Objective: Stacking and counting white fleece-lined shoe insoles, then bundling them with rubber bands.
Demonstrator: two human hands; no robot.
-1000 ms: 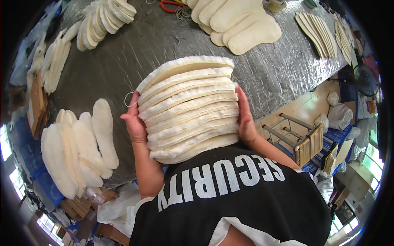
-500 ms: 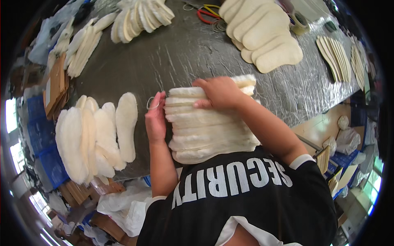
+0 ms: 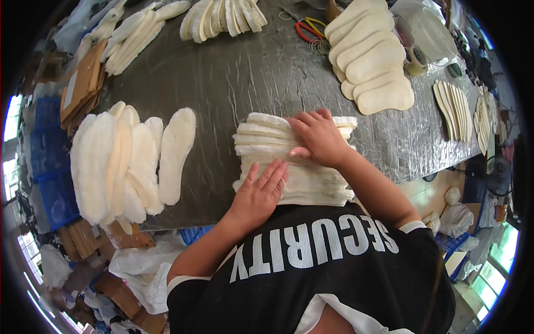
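Observation:
A row of cream fleece insoles [image 3: 320, 189], packed tightly side by side, lies on the table close against my body. My right hand [image 3: 322, 139] grips its far part, fingers curved over the far insoles and thumb pressed on the nearer ones. Flat on the near left of the bundle rests my left hand [image 3: 260, 193], its fingers stretched out and pointing toward the right hand. To the left lies a loose pile of fleece insoles [image 3: 94, 167], with a single insole [image 3: 177, 156] at its right side.
Beyond are a fanned fleece row [image 3: 222, 19], flat insoles [image 3: 372, 61], red-and-yellow-handled pliers [image 3: 308, 30], a tape roll [image 3: 417, 61] and a clear tub [image 3: 428, 36]. Thin insoles [image 3: 453, 111] lie far right. Cardboard [image 3: 83, 89] stands at the left table edge.
My left hand has moved from the bundle's left end onto its top. A thin pale band seen at its fingers earlier is hard to make out now. The right hand stays on the far part.

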